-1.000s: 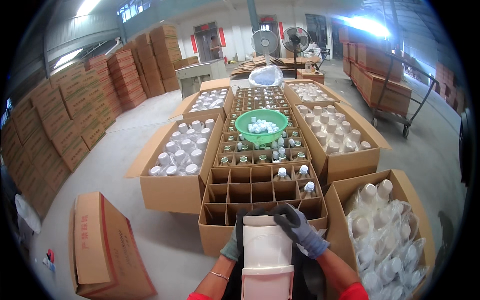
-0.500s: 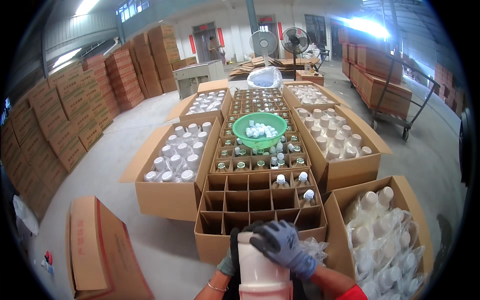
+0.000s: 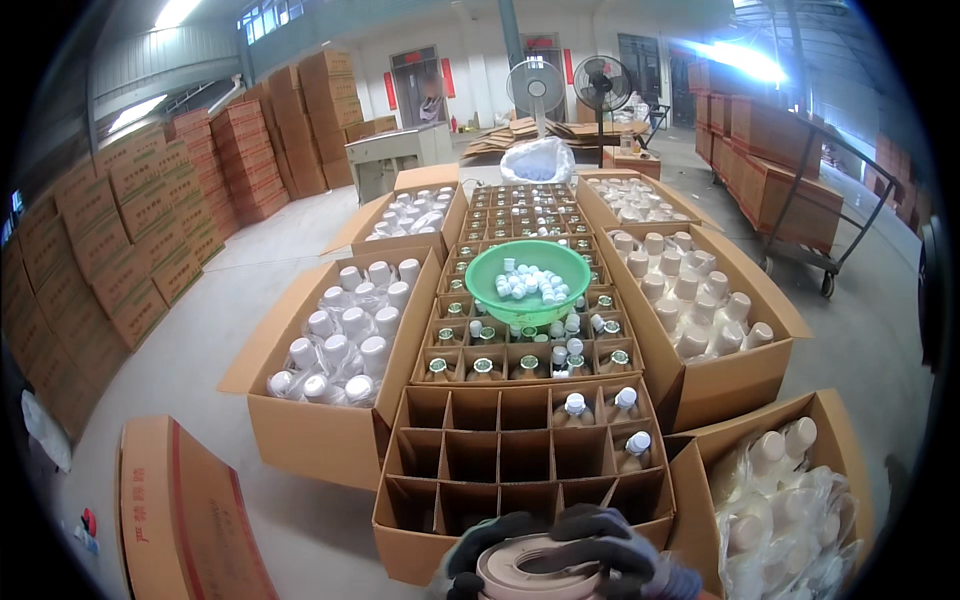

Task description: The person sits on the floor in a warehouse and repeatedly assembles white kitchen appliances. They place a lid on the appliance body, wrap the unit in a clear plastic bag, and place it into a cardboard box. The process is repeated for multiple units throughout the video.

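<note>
At the lower edge, my two gloved hands hold a pale pinkish-beige round container, its ringed round end facing up. My left hand wraps its left side. My right hand curls over its right side, with fingers across the end. Most of the container's body is out of view. Just beyond is an open carton with cardboard dividers. White-capped bottles fill a few cells at its far right; the other cells show no bottles.
A green basin of white caps rests on cartons of bottles farther off. Open cartons of plastic-wrapped white bottles stand left and right, another at near right. A carton stands on the floor at left.
The container has tipped and sunk toward the lower edge, so its round end now shows instead of its long side. Both hands moved down with it. The view has shifted slightly.
</note>
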Tool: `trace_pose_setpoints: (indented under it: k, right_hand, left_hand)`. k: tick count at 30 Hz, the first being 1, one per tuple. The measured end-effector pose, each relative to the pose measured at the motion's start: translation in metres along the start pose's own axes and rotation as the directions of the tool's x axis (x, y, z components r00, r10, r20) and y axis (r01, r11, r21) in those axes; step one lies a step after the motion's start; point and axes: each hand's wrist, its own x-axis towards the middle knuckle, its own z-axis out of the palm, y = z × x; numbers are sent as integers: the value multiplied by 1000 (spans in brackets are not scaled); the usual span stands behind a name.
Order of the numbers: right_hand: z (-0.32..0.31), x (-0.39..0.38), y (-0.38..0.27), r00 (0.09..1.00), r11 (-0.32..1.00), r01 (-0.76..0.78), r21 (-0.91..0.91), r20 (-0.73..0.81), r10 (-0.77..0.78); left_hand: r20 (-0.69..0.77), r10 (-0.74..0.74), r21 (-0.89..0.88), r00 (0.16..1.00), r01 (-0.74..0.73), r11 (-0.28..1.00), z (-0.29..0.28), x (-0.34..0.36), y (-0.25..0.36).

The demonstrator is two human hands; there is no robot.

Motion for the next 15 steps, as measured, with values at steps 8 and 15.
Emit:
trace_pose_setpoints:
  k: [8, 15]
  right_hand:
    - [-3, -78, 103, 712, 688, -633, 354, -84, 698]
    - [3, -34, 39, 939, 928, -341, 150, 17, 342]
  left_hand:
    - [628, 424, 370, 653, -729, 576, 34, 19, 71]
    - [214, 60, 357, 975, -135, 924, 28, 10, 55]
